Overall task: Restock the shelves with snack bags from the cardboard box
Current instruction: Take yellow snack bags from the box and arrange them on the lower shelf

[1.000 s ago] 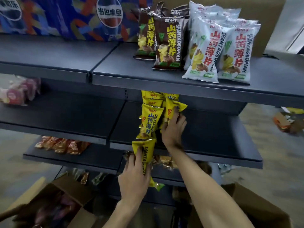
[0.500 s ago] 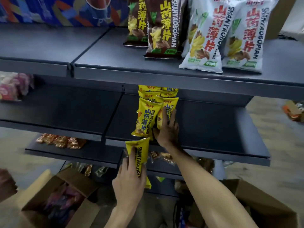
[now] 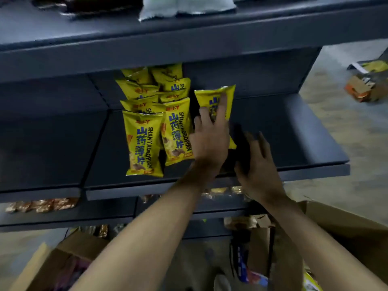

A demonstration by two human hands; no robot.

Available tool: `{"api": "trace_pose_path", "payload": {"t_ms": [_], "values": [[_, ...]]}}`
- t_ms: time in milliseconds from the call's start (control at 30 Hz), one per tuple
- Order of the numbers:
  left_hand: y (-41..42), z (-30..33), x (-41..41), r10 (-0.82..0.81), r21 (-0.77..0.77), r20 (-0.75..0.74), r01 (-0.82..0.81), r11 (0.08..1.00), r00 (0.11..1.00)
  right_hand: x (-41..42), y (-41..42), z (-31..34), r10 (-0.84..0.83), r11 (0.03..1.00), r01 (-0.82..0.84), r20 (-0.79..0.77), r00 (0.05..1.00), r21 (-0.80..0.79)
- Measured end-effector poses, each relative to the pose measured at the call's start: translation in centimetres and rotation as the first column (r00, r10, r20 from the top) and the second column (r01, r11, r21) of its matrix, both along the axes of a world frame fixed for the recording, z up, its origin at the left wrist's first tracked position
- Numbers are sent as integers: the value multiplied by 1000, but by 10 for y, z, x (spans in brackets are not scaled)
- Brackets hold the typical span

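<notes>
The left hand point(image 3: 210, 141) presses straight fingers against a glossy yellow snack bag point(image 3: 216, 101) standing upright on the dark middle shelf point(image 3: 294, 143), just right of two rows of like bags point(image 3: 155, 122) printed "SHANYAOBOPIAN" in blue beside Chinese characters. The right hand point(image 3: 258, 164) hovers nearby, fingers spread, holding nothing.

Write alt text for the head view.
The left hand presses a yellow bag with straight fingers onto the middle shelf, right of two rows of matching bags. The right hand hovers open beside it. Cardboard boxes sit on the floor below.
</notes>
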State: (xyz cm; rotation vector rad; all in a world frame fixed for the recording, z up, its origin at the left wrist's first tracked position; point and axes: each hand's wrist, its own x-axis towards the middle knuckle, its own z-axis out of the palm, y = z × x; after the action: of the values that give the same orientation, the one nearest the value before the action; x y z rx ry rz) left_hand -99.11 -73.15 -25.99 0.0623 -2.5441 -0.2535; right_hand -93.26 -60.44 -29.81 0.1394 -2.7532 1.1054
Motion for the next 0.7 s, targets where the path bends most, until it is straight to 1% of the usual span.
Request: {"api": "trace_pose_path", "payload": {"t_ms": [67,133,233,300,400,467,567,700], "values": [[3,-10,-43,68,-108,-22,-70,992,997,-9,3,2,15,999,-15,11,1000,31],[0,-15,-83,136,-130,-31,-139,982,990,-18,1,1,45,997,-46,9,999,54],[-3,-15,-128,217,-42,-36,-218,975,976,-31,-3,-4,95,993,-95,-1,995,71],[-4,-15,-148,233,32,-49,-232,972,971,-40,-5,-7,114,991,-112,-19,993,68],[-8,-23,-165,238,107,-131,-225,968,962,-57,-13,-11,136,990,-134,-57,989,47],[-8,-36,-170,232,117,-156,-215,970,960,-65,-15,-13,134,990,-131,-71,988,41],[-4,-50,-172,263,136,-156,-243,960,952,-68,-16,-18,109,994,-107,-91,990,30],[-6,-49,-179,282,155,-210,-253,955,936,-62,-18,-23,114,993,-110,-117,987,40]]}}
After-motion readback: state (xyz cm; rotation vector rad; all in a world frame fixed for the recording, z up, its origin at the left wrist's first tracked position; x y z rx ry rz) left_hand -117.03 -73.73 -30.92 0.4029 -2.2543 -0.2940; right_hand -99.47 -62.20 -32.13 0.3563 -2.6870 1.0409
